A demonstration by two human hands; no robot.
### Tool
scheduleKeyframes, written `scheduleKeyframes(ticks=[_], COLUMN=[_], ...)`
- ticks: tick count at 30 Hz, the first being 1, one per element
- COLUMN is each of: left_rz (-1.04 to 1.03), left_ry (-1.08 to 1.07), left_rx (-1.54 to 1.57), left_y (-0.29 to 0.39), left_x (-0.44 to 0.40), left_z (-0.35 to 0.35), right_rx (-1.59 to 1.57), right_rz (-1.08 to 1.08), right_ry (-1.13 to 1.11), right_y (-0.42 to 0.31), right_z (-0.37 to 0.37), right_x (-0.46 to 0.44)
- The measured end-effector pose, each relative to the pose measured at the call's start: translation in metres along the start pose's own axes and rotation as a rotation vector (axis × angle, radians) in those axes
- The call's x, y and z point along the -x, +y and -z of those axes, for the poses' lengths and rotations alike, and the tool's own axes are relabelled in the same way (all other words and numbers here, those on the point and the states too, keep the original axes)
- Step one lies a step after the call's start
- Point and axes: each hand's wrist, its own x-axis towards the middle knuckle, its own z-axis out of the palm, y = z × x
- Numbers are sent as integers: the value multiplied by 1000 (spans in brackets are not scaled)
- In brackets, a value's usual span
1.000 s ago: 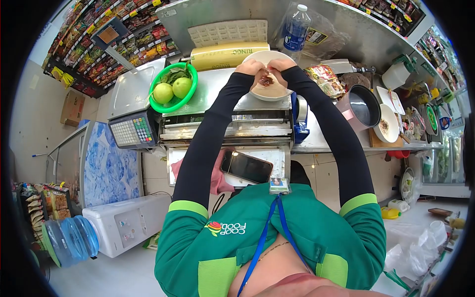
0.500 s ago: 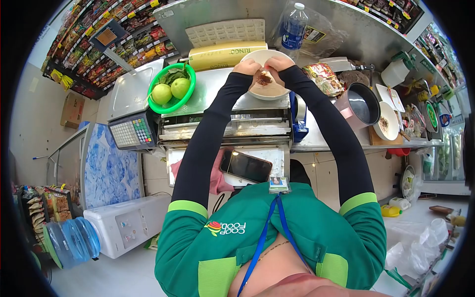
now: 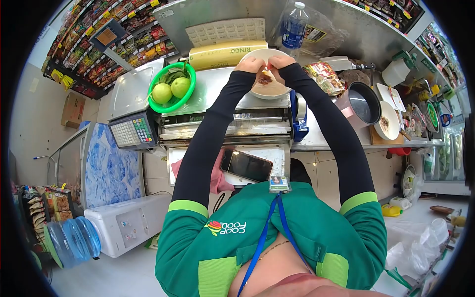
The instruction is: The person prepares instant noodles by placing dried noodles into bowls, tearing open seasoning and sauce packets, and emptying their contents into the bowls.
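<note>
A white bowl (image 3: 269,93) rests on the metal worktop, with light brown contents and a darker reddish-brown patch in it. Over its left side is my left hand (image 3: 251,65), fingers closed. My right hand (image 3: 280,63) is closed too, over the bowl's right side. The two hands almost touch above the dark patch. Whatever is between the fingers is too small to make out. Behind the bowl lies a yellow roll of wrap (image 3: 217,54), and a water bottle (image 3: 294,29) stands upright just beyond my right hand.
At the left are a green basket (image 3: 154,103) with two green fruits and a scale (image 3: 131,131). To the right are a food packet (image 3: 324,78), a large knife (image 3: 341,64), a pot (image 3: 349,111) and another bowl (image 3: 390,129). A phone (image 3: 246,166) lies below the wrapping machine.
My hands stay over the bowl with only small finger movements. The dark patch in the bowl looks slightly different in shape.
</note>
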Motion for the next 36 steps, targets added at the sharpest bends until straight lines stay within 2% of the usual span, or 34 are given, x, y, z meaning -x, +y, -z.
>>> scheduleKeyframes(ticks=[2, 5, 8, 10, 11, 13, 16, 17, 20, 23, 26, 29, 31, 34, 36], left_rz=[59, 68, 236, 242, 244, 235, 120, 64, 67, 215, 137, -100, -122, -175, -177], left_ry=[-51, 16, 6, 16, 20, -12, 65, 111, 136, 54, 5, 154, 198, 273, 277], left_rx=[-20, -6, 180, 377, 475, 467, 280, 189, 191, 438, 359, 217, 184, 170, 190], left_y=[7, 4, 6, 7, 7, 13, 7, 4, 4, 17, 17, 14, 13, 7, 7], left_x=[-2, -2, -1, 0, 0, -3, -5, -6, -7, -6, -5, -6, -5, -6, -6], left_z=[4, -1, 1, 5, 8, 17, 14, 11, 8, 15, 14, 11, 9, 2, 1], right_rx=[-33, -24, -21, -48, -24, 24, -32, -62, -102, -37, 32, 9, -70, -224, -145], right_rz=[6, 29, 8, -12, -85, -229, -235, -202, -97, 4, 39, 11, -34, -180, -54], right_ry=[8, 46, 100, 132, 77, -32, -70, -35, 51, 88, 76, 68, 78, -18, 2], right_y=[1, 4, 4, 5, 6, 5, -4, -7, -9, 0, 1, 2, -4, -12, -6], right_z=[1, -3, -5, -4, -2, 2, 10, 11, 10, 4, 5, 4, 9, 20, 17], right_x=[1, 2, 2, 0, 0, -1, -3, -4, -3, -2, 0, 1, -3, -5, -6])
